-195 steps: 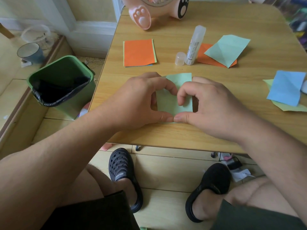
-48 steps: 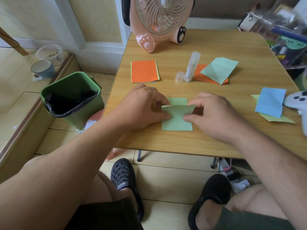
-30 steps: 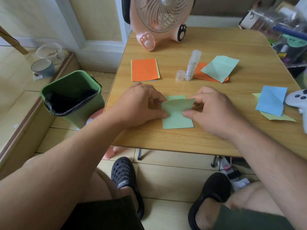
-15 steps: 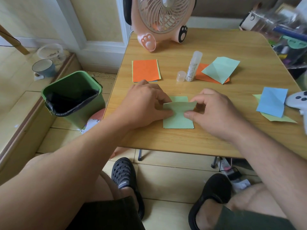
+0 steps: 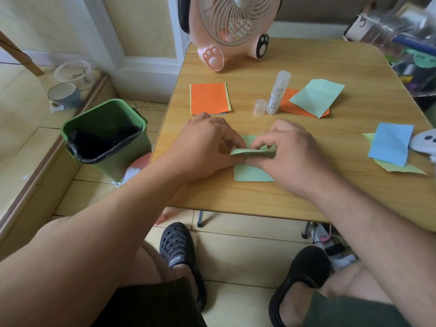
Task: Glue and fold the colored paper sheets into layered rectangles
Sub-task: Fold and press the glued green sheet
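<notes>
A light green paper [image 5: 252, 173] lies near the front of the wooden table [image 5: 330, 190]. Its upper flap is lifted and partly folded over. My left hand [image 5: 207, 147] pinches the flap at its left end. My right hand [image 5: 290, 154] pinches it at the right, thumb on the sheet below. An orange layered rectangle [image 5: 209, 98] lies behind my left hand. An uncapped glue stick [image 5: 278, 93] stands mid-table with its cap [image 5: 259, 106] beside it.
A creased green sheet [image 5: 316, 96] on orange paper lies right of the glue. A blue sheet [image 5: 389, 143] over yellow-green paper sits at the right edge by a white controller [image 5: 424, 140]. A pink fan [image 5: 228, 27] stands at the back. A green bin [image 5: 103, 135] stands on the floor at the left.
The raised green flap has tipped further over and now shows edge-on. My right hand has shifted left over the paper, closer to my left hand.
</notes>
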